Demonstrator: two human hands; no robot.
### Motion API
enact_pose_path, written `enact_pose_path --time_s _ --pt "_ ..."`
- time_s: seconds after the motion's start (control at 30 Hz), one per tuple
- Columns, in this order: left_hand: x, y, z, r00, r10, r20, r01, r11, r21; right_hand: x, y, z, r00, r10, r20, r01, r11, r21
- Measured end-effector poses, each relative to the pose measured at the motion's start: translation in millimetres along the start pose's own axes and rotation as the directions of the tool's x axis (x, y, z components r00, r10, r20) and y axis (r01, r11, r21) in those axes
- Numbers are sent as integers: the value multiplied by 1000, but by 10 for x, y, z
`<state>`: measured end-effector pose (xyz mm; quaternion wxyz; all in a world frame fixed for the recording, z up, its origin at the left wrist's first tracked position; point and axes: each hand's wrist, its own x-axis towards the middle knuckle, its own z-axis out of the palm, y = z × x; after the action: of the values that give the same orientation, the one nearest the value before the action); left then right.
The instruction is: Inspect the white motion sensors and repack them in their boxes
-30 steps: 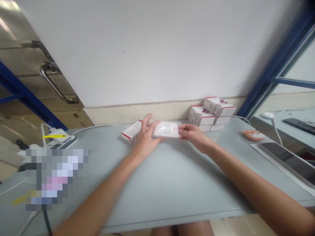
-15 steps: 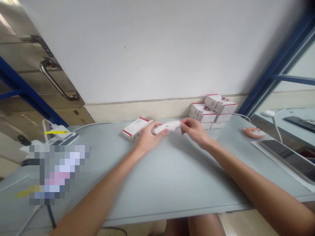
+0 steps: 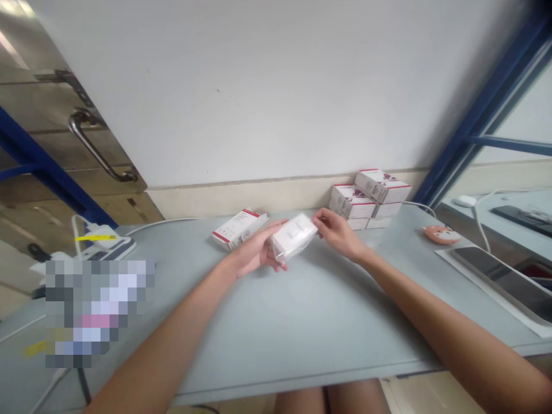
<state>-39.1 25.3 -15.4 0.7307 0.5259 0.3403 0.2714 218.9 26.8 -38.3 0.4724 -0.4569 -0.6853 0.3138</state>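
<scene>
Above the middle of the table, a flat white device in a clear plastic bag (image 3: 295,237) is held tilted, with a pale label on its upper face. My left hand (image 3: 259,253) supports it from the left, fingers curled beneath. At its right end my right hand (image 3: 334,229) pinches the edge of the bag between thumb and fingers. Just behind my left hand lies a white carton with red edges (image 3: 238,228), flat on the table. What the device is cannot be made out.
Several similar cartons (image 3: 371,198) are stacked against the wall. On the right are an orange animal-faced object (image 3: 441,234) and a dark slab on a white sheet (image 3: 502,276). A power strip with cables (image 3: 110,247) and a pixelated patch are on the left of the blue-grey table (image 3: 259,333).
The bagged device has been turned from its narrow side to show its broad labelled face. My left hand has rolled under it, while my right hand stays at its right end.
</scene>
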Motion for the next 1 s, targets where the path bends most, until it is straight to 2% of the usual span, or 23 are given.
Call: enact_pose_path --time_s 0.07,0.17,0.3,0.37,0.47,0.57,0.63,0.67,0.7,0.77,0.83,0.93,1.0 --pt "10 6 -55 999 -26 33 28 998 -48 -13 -13 10 999 13 39 -14 1000 19" --pt "16 13 -77 998 14 61 -2 982 -190 -24 0 28 997 23 69 -27 998 54" --pt "-38 56 25 991 72 111 -16 900 -436 -20 5 29 996 86 33 -89 991 101" --pt "-71 71 88 977 150 149 -62 878 -475 -13 -17 25 991 136 14 -137 977 161" --pt "-71 41 157 966 241 92 -197 919 -341 -2 -62 29 984 180 10 -175 936 306" --pt "-1 -46 204 961 244 -129 -246 969 1 7 -85 37 976 212 -51 -177 905 386" --pt "61 -110 228 916 278 -290 -233 956 181 7 -86 34 967 226 -121 -173 923 343" --pt "88 -137 237 895 282 -346 -220 953 208 4 -86 28 963 222 -152 -169 939 300" --pt "112 -158 244 887 264 -380 -206 961 187 -1 -87 20 963 208 -172 -161 954 252" --pt "144 -174 250 904 169 -392 -166 985 41 -14 -99 4 976 130 -175 -103 982 156" --pt "158 -159 250 915 99 -391 -161 978 -130 -31 -123 -4 990 -24 -142 35 997 74" --pt "161 -110 247 875 94 -474 -258 920 -294 -73 -171 19 968 -250 -5 250 968 -31" --pt "159 -95 245 854 73 -514 -289 890 -353 -118 -204 58 942 -317 111 325 944 -59"
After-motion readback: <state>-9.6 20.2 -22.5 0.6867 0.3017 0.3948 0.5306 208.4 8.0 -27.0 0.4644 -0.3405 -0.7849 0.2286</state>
